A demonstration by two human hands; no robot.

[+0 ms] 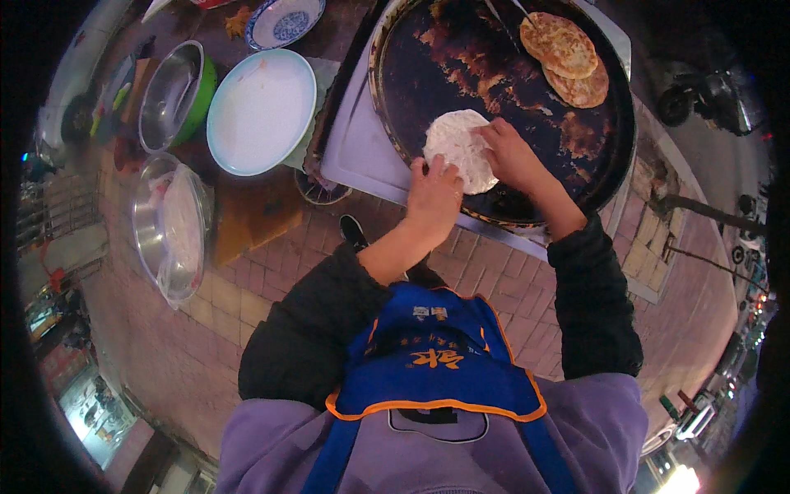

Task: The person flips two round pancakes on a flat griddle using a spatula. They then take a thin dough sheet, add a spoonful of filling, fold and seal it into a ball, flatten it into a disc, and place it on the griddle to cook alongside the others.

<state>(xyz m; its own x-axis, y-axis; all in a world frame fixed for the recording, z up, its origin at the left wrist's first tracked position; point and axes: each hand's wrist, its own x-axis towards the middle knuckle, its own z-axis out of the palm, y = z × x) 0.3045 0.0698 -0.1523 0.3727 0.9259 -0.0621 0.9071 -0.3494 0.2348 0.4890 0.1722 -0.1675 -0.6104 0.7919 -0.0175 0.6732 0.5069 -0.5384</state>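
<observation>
A round, pale raw flatbread (458,139) lies over the near part of a large black round griddle pan (419,68). My left hand (437,191) touches its near left edge with the fingertips spread. On its right side rest the bent fingers of my right hand (512,154); whether they pinch the dough cannot be made out. Two browned flatbreads (558,46) overlap at the pan's far right. Metal tongs (503,25) reach in from the far rim, one tip against the upper bread. Brown, scorched residue marks the pan's surface.
Left of the pan stand a white plate (262,114) with a pale blue rim, a blue-patterned dish (285,23) and a green-sided steel bowl (173,99). A steel basin (145,216) with clear plastic (182,228) sits lower left. A metal tray (358,148) edges the pan.
</observation>
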